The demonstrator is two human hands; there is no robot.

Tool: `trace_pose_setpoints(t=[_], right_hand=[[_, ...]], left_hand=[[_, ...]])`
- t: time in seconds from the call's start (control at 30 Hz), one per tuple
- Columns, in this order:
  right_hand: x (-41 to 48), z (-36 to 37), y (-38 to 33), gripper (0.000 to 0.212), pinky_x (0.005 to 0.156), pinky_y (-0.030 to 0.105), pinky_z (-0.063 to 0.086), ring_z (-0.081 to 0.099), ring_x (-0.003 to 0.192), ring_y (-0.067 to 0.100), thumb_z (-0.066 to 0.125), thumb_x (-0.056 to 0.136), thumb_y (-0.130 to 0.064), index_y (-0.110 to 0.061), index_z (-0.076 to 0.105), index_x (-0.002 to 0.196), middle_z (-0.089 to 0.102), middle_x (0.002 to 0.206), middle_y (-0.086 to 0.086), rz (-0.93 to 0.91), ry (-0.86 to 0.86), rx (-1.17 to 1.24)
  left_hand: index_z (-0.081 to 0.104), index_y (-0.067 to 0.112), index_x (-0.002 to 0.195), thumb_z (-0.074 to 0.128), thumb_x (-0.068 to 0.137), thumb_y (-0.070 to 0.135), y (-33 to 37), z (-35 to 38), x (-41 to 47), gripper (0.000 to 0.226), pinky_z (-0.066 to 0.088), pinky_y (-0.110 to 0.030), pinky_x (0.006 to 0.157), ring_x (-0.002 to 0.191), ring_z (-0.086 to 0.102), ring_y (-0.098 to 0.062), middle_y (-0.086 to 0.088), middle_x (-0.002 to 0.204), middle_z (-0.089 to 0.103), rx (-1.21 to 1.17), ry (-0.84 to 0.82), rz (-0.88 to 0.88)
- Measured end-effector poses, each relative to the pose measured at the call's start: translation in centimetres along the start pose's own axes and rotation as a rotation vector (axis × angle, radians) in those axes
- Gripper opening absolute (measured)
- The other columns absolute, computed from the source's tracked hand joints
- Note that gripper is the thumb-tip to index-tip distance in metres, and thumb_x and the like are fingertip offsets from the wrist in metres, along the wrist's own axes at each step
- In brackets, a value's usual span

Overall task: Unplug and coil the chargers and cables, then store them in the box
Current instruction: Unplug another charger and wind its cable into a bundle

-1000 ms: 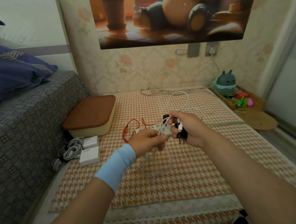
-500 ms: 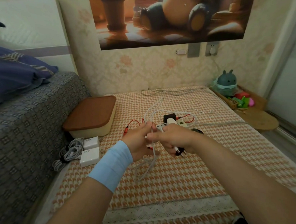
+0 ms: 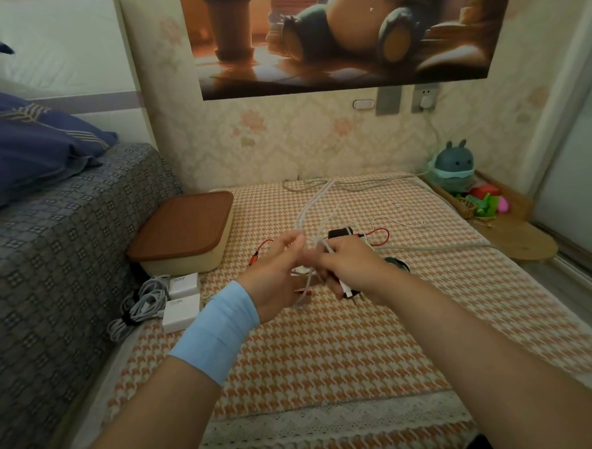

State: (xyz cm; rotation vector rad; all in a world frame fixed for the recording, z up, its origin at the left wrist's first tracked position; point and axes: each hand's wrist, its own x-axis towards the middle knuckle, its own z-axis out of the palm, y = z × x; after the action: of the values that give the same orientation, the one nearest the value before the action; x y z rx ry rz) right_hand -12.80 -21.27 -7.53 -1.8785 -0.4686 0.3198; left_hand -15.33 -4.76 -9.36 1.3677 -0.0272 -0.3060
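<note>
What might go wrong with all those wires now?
1. The left hand pinches the white cable and the right hand grips a plug. The loose length sprawls near the red cable and black charger, so pulling might tangle or drag them.
2. The box still has its lid on and both hands are busy, so the coil may spring apart while it gets opened.

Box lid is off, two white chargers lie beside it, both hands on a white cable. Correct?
No: the head view shows the brown lid closed on the cream box. Two white chargers do lie beside it; left hand and right hand hold the white cable.
</note>
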Motion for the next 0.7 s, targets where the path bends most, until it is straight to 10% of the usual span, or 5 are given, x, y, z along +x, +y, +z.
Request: trace_pose_setpoints(t=[0.33, 0.47, 0.7], right_hand=[[0.0, -0.5, -0.3, 0.025, 0.043, 0.029, 0.043, 0.041, 0.041, 0.015, 0.056, 0.103, -0.026, -0.004, 0.061, 0.092, 0.055, 0.062, -0.002, 0.080, 0.078, 0.457], [0.7, -1.1, -1.3, 0.020, 0.043, 0.027, 0.040, 0.039, 0.041, 0.012, 0.052, 0.105, -0.026, -0.012, 0.058, 0.091, 0.049, 0.063, -0.003, 0.073, 0.143, 0.755], [0.9, -1.7, -0.6, 0.021, 0.044, 0.028, 0.041, 0.041, 0.041, 0.011, 0.053, 0.104, -0.030, -0.014, 0.057, 0.092, 0.050, 0.063, -0.004, 0.106, 0.217, 0.822]], left_hand=[[0.070, 0.025, 0.102, 0.074, 0.083, 0.038, 1.4, -0.9, -0.4, 0.024, 0.054, -0.029, 0.086, 0.091, 0.066, -0.006, 0.008, 0.097, 0.071, 0.818, 0.119, 0.199], [0.074, 0.024, 0.093, 0.043, 0.100, 0.046, 1.5, -1.3, -1.5, 0.039, 0.046, -0.017, 0.067, 0.071, 0.063, -0.004, 0.008, 0.080, 0.074, 0.744, 0.090, 0.112], [0.069, 0.035, 0.101, 0.064, 0.092, 0.012, 1.0, -2.5, -1.0, 0.025, 0.051, -0.017, 0.073, 0.074, 0.062, 0.004, 0.011, 0.090, 0.070, 0.877, 0.115, 0.218]])
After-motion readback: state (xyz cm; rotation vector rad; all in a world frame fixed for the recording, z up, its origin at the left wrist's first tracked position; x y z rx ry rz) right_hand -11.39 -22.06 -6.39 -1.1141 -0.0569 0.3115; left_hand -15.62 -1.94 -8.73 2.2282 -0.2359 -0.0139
